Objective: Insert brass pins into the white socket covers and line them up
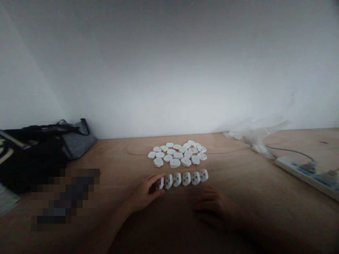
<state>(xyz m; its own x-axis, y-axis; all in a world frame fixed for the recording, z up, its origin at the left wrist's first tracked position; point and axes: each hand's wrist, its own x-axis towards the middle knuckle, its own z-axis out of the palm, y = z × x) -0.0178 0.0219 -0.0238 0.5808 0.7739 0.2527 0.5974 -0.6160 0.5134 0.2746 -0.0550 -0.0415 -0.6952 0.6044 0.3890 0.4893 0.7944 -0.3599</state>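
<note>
Several white sockets (186,179) with dark holes in their faces stand on edge in a row across the wooden table. My left hand (148,190) is at the left end of this row, thumb and fingers closed around the leftmost white socket (159,183), which they partly cover. Just below the right part of the row, my right hand (212,204) rests on the table in shadow. Its fingers are loosely extended to the left with nothing seen in them. Behind the row lies a loose cluster of similar white pieces (174,163), mostly flat.
A black bag (29,158) and a striped pouch (79,139) are at the left. A blurred-out dark object (69,197) lies nearer me. To the right are a crumpled clear plastic bag (254,132) and a white power strip (304,173) with a cable. A white wall (164,70) stands behind.
</note>
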